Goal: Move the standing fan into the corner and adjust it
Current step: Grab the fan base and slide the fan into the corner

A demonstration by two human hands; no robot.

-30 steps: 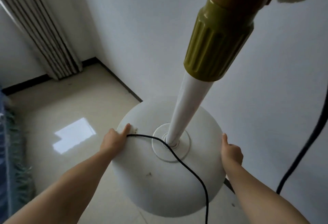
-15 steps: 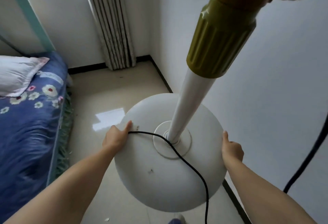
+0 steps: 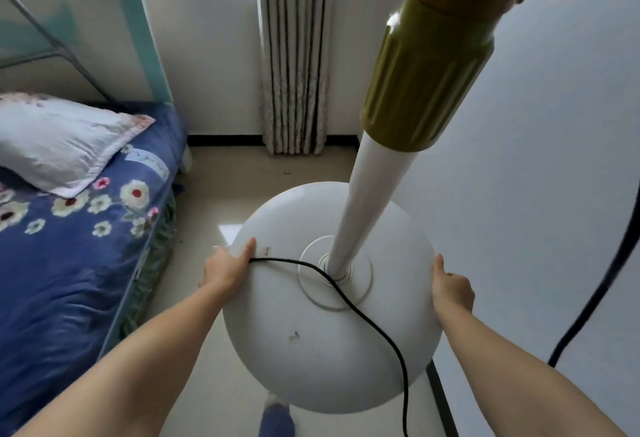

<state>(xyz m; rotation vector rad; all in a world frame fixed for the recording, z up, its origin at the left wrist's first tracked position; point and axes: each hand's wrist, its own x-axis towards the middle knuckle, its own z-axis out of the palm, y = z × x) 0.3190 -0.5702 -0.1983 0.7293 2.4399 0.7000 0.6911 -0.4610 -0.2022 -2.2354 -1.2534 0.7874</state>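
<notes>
The standing fan has a round white base (image 3: 311,350), a white pole (image 3: 367,201) and an olive ribbed height collar (image 3: 422,80) close to the camera. My left hand (image 3: 225,268) grips the base's left rim with the thumb on top, beside the black power cord (image 3: 363,315) that runs across the base. My right hand (image 3: 450,287) grips the right rim, thumb up. The fan head is mostly out of frame at the top right. The base is close to the white wall (image 3: 536,194) on the right.
A bed with a blue floral cover (image 3: 69,263) and a white pillow (image 3: 59,145) fills the left. A striped curtain (image 3: 294,55) hangs in the far corner. Bare tiled floor (image 3: 242,173) lies between bed and wall. A second black cable (image 3: 606,280) hangs along the right wall.
The view has swung left, bringing the bed, pillow and curtain into sight. Both hands keep the same hold on the base rim, which stays close to the right wall.
</notes>
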